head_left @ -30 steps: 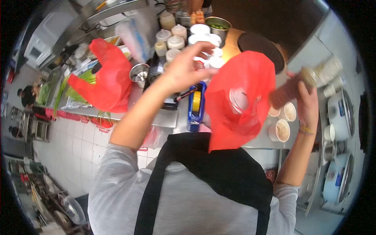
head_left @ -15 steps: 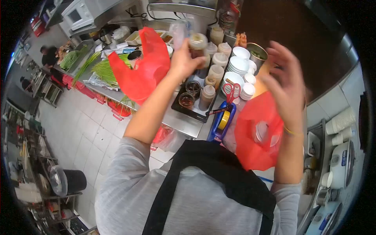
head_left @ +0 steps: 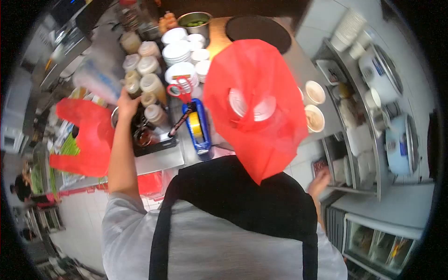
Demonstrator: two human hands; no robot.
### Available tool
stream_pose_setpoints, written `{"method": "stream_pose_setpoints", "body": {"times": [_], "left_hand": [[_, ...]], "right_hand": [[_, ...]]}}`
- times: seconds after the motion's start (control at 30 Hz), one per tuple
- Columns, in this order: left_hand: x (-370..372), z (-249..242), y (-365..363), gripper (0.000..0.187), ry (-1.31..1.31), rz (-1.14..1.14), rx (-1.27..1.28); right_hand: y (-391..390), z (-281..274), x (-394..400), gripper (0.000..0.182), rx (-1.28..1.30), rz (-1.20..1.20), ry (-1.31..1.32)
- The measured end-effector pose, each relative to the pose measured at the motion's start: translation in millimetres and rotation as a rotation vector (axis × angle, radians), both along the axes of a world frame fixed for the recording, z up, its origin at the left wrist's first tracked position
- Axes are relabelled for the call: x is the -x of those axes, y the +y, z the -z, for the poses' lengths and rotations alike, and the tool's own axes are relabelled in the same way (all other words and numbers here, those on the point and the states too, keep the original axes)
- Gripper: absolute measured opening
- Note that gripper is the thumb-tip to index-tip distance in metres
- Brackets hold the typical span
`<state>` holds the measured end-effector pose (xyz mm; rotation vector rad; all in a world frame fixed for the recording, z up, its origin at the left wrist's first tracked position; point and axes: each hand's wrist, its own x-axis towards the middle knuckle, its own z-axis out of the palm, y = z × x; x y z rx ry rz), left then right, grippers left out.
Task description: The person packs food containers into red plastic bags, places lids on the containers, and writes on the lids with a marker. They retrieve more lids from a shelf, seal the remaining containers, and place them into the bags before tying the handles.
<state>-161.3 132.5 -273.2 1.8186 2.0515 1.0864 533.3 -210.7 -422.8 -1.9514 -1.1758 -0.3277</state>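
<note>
Well, my left hand looks wrapped around the low part of a round, see-through plastic bottle. That bottle is left of the blue plastic tape dispenser and farther back, close beside some pale-topped squeeze bottles. A firm but soft hold works best, with slow moves and the bottle straight up, so nothing gets bumped over. My right hand is blurry, low and right of the dispenser; I can't tell if it's open or closed.
</note>
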Motion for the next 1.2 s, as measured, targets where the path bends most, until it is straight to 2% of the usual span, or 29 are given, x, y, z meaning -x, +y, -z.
{"method": "stream_pose_setpoints", "body": {"times": [0.03, 0.07, 0.1, 0.17, 0.2, 0.27, 0.37, 0.43, 0.47, 0.5, 0.53, 0.57, 0.6, 0.67, 0.73, 0.8, 0.83, 0.87, 0.93, 1.03, 1.07, 1.17, 1.2], "left_hand": [[15, 16, 10, 0.062, 0.003, 0.056, -0.048], [11, 6, 6, 0.062, 0.108, -0.014, 0.041], [18, 10, 9, 0.063, 0.135, 0.01, 0.026], [17, -5, 2, 0.063, 0.111, -0.017, 0.073], [9, -19, -9, 0.064, 0.205, -0.094, 0.042], [-25, -59, -36, 0.065, 0.395, -0.257, -0.027], [-67, -100, -76, 0.063, 0.303, -0.266, -0.414], [-123, -119, -107, 0.063, -0.068, 0.039, -0.496], [-156, -132, -129, 0.066, -0.261, 0.294, -0.353], [-178, -131, -134, 0.079, -0.17, 0.599, -0.413], [-201, -148, -139, 0.089, 0.115, 0.881, -0.391], [-224, -157, -151, 0.093, 0.319, 0.973, -0.239], [-239, -152, -155, 0.084, 0.408, 1.053, -0.183], [-255, -130, -154, 0.07, 0.512, 1.189, -0.064], [-259, -100, -149, 0.06, 0.521, 1.266, 0.005], [-258, -73, -150, 0.052, 0.489, 1.268, -0.04], [-257, -65, -151, 0.048, 0.46, 1.252, -0.089], [-256, -60, -150, 0.043, 0.435, 1.268, 0.021], [-256, -58, -148, 0.035, 0.383, 1.289, 0.237], [-248, -96, -133, 0.037, 0.301, 1.265, 0.339], [-250, -114, -123, 0.044, 0.347, 1.245, 0.39], [-265, -141, -99, 0.05, -0.22, 1.222, 0.476], [-271, -136, -85, 0.053, -0.089, 1.169, 0.279]], "right_hand": [[-27, 18, 36, 0.029, 0.09, 0.038, 0.085], [-45, 40, 62, 0.029, 0.171, 0.051, 0.156], [-61, 74, 80, 0.029, 0.27, 0.065, 0.249], [-71, 151, 80, 0.03, 0.385, 0.136, 0.503], [-72, 183, 82, 0.03, 0.38, 0.177, 0.641], [-50, 197, 91, 0.033, 0.087, 0.26, 0.905], [28, 87, 128, 0.039, -0.18, 0.122, 1.053], [76, -43, 141, 0.041, -0.201, 0.239, 1.307], [98, -70, 136, 0.042, -0.379, 0.065, 1.242], [121, -115, 129, 0.037, -0.426, -0.097, 1.104], [146, -157, 128, 0.027, -0.547, -0.253, 0.81], [163, -198, 133, 0.022, -0.536, -0.484, 0.697], [175, -234, 141, 0.017, -0.526, -0.71, 0.577], [194, -288, 166, 0.014, -0.024, -1.122, 0.452], [227, -309, 191, 0.018, 0.726, -1.327, -0.011], [265, -299, 199, 0.036, 1.061, -0.931, -0.496], [304, -265, 178, 0.047, 0.697, -0.915, -0.537], [336, -238, 157, 0.06, 0.335, -0.882, -0.565], [348, -277, 166, 0.078, 0.52, -0.587, -0.493], [351, -303, 163, 0.084, 0.385, -0.77, -0.243], [348, -302, 163, 0.087, 0.268, -0.807, -0.249], [341, -299, 163, 0.087, 0.302, -0.851, -0.24], [342, -296, 160, 0.089, 0.305, -0.846, -0.233]]}}
